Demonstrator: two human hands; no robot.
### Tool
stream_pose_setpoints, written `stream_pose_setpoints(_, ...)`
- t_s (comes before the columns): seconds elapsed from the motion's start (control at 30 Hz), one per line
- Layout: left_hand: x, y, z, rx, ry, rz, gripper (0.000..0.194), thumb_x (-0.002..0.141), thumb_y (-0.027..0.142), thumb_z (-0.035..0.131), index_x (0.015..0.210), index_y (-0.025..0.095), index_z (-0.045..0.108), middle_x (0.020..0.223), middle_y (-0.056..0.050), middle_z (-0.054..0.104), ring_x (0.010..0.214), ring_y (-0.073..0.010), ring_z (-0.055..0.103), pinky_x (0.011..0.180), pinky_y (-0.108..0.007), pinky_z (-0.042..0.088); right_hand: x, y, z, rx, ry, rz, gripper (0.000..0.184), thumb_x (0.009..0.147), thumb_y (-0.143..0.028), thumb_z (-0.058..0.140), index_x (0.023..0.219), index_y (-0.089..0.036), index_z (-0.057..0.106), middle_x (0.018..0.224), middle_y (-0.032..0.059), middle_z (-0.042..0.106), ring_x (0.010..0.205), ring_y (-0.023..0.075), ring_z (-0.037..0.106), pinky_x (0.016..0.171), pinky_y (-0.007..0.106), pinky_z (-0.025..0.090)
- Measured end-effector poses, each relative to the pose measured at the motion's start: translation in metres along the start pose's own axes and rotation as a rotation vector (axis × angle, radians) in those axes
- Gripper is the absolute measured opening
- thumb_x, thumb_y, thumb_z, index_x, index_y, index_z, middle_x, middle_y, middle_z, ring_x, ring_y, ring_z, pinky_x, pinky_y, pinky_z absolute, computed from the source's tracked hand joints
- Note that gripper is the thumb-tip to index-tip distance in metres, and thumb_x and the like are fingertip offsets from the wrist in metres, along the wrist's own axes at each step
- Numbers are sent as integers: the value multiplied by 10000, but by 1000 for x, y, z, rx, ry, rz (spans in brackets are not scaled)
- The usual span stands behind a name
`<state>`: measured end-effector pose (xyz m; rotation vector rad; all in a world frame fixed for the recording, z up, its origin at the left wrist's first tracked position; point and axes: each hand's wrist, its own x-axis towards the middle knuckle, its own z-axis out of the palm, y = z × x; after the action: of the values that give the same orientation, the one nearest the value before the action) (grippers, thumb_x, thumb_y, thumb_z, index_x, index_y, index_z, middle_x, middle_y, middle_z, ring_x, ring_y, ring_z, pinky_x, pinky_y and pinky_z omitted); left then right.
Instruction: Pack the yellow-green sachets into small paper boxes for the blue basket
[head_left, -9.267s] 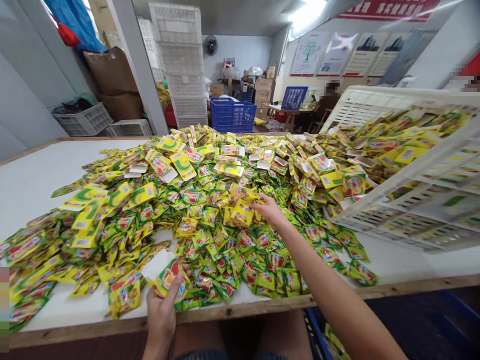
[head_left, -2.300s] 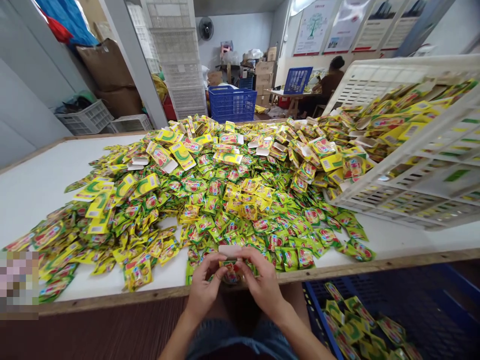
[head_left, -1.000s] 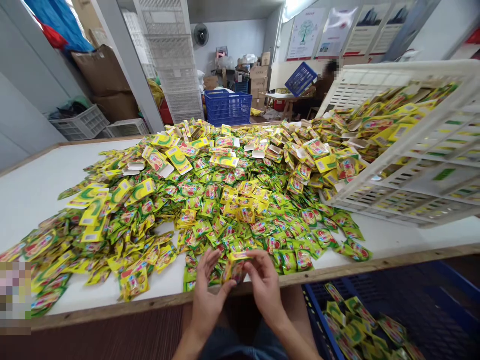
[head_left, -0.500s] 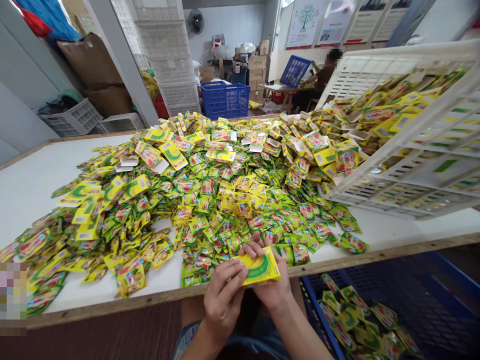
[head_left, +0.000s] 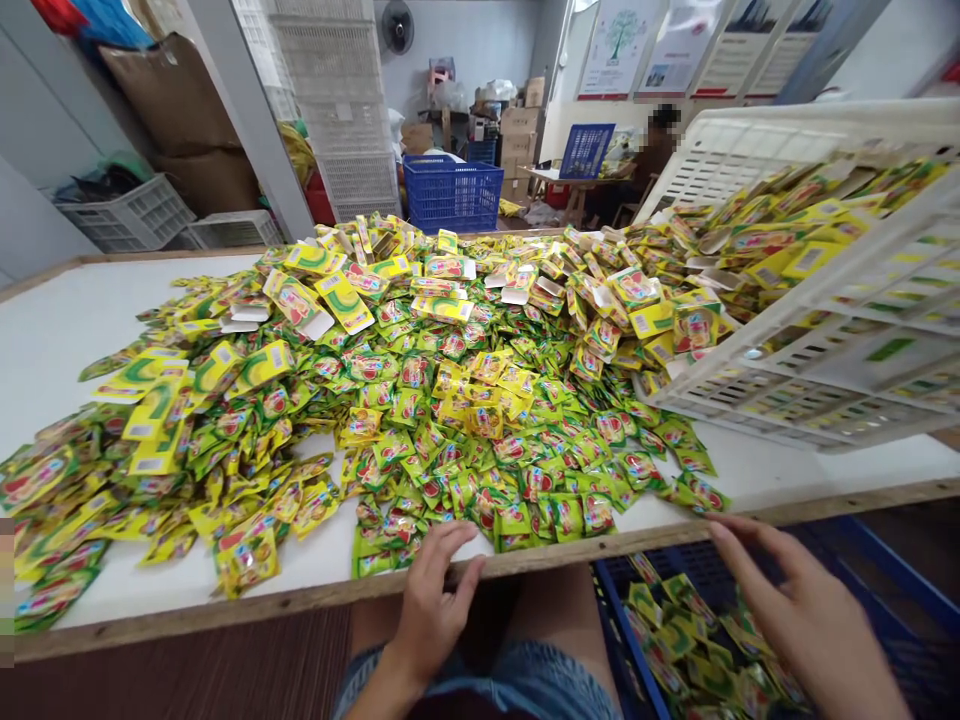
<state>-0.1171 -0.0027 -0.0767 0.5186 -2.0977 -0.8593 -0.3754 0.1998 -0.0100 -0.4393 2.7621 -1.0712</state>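
Observation:
My left hand (head_left: 433, 600) is at the front edge of the white table (head_left: 757, 470), its fingers and thumb apart and nothing held. Just beyond its fingertips lie small green candy packets (head_left: 390, 535) in a wide heap. Off to the right, my right hand (head_left: 806, 610) hangs with spread fingers above a blue crate (head_left: 637, 650) below the table edge. Inside that crate are several small yellow boxes (head_left: 694, 640). More yellow boxes (head_left: 345, 303) lie on top of the heap, some with white end flaps open. Yellow packets (head_left: 484, 385) sit among the green ones.
A white plastic crate (head_left: 847, 385) full of yellow boxes leans tilted on the table's right side. Beyond the table stand a blue basket (head_left: 454, 195) and stacked white crates (head_left: 341, 120). A person (head_left: 652, 160) sits at a back table.
The yellow box that both hands held is out of them. My right hand has moved right, over the blue crate, and opened. My left hand stays near the edge, now empty.

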Motion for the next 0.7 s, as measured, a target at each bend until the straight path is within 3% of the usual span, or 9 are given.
stream_pose_setpoints(0.1,0,4,-2,-20,-54,41,270,847,78,552,1085,205,556,989,-66,644,955,-191,607,856,-319,493,-16,-32,50,159,-169,-263,394,785,-536,498,960,-216,647,964,78,677,845,251,619,748,366,477)
stream_pose_setpoints(0.17,-1,4,-9,-5,-71,51,279,849,73,546,1094,206,559,991,-60,648,958,-183,605,868,-306,483,-34,-62,90,242,-341,-444,334,842,-462,476,963,-198,640,998,89,664,936,241,605,844,368,459)
stream_pose_setpoints(0.23,-1,-2,-23,51,-22,25,272,849,78,548,1085,212,573,996,-53,651,971,-183,601,880,-301,471,-49,-88,122,274,-515,-586,273,876,-390,467,975,-200,635,987,83,657,944,228,599,853,363,453)
stream_pose_setpoints(0.3,-1,-13,-45,133,111,-47,237,850,98,554,1053,214,591,988,-49,652,970,-189,599,887,-308,458,-54,-104,141,281,-596,-685,227,888,-348,468,964,-208,630,967,71,648,933,220,594,842,359,451)
stream_pose_setpoints(0.4,-4,-30,-81,224,337,-189,158,855,158,560,998,202,610,960,-50,647,926,-197,600,866,-324,455,-37,-115,159,278,-437,-766,198,872,-339,497,970,-206,606,1001,79,610,975,234,557,870,384,425)
stream_pose_setpoints(0.5,-8,-38,-99,257,427,-258,130,859,200,557,974,192,618,950,-53,639,898,-198,597,848,-330,455,-11,-122,173,281,-150,-752,288,845,-342,523,1088,-189,537,1067,104,563,1023,259,505,894,419,403)
stream_pose_setpoints(0.6,-10,-36,-93,227,397,-257,136,859,202,557,981,193,616,954,-50,638,901,-193,596,848,-318,455,5,-130,183,270,63,-728,342,838,-323,519,1141,-167,490,1124,128,521,1077,273,456,938,448,362)
stream_pose_setpoints(0.7,-10,-32,-76,159,323,-212,137,860,180,551,980,203,613,948,-40,644,924,-187,598,865,-304,452,13,-131,188,232,176,-697,341,829,-304,523,1133,-151,492,1144,145,497,1113,286,421,970,473,316)
